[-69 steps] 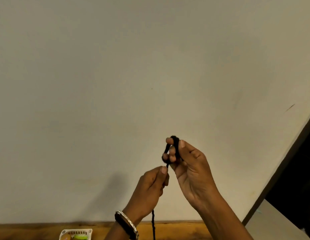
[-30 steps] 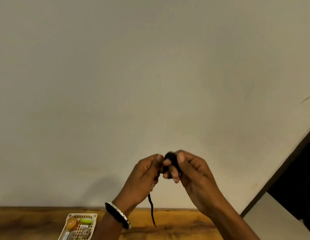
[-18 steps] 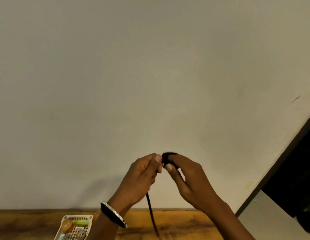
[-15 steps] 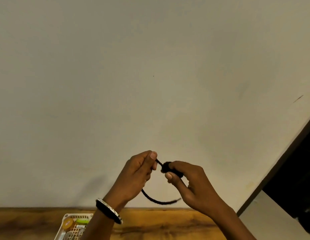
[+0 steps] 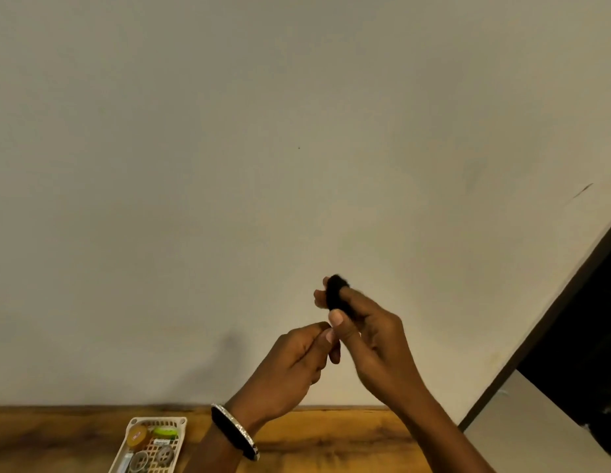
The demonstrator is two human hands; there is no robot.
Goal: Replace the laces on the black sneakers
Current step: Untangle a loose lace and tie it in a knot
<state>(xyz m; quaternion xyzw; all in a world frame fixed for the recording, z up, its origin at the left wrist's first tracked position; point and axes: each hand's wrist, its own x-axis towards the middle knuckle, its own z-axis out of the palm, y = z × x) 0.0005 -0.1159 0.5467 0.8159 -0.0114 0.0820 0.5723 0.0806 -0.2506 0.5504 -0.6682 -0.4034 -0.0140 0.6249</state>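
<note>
A black lace (image 5: 335, 291) is wound in a tight coil round the fingers of my right hand (image 5: 372, 339), which is raised in front of the wall; its thumb presses the coil's lower end. Just below, my left hand (image 5: 292, 365) has its fingers curled and its thumb and forefinger pinched together against the right thumb, at the lace's end. No loose tail hangs down. The black sneakers are out of view.
A wooden table (image 5: 331, 438) runs along the bottom edge. On it at the lower left stands a white slotted basket (image 5: 181, 435) holding small items. A plain wall fills the view, with a dark opening (image 5: 584, 336) at the right.
The hanging tail of the lace has gone from view, taken up into the coil. My right hand has risen with the coil; my left hand has dropped beneath it.
</note>
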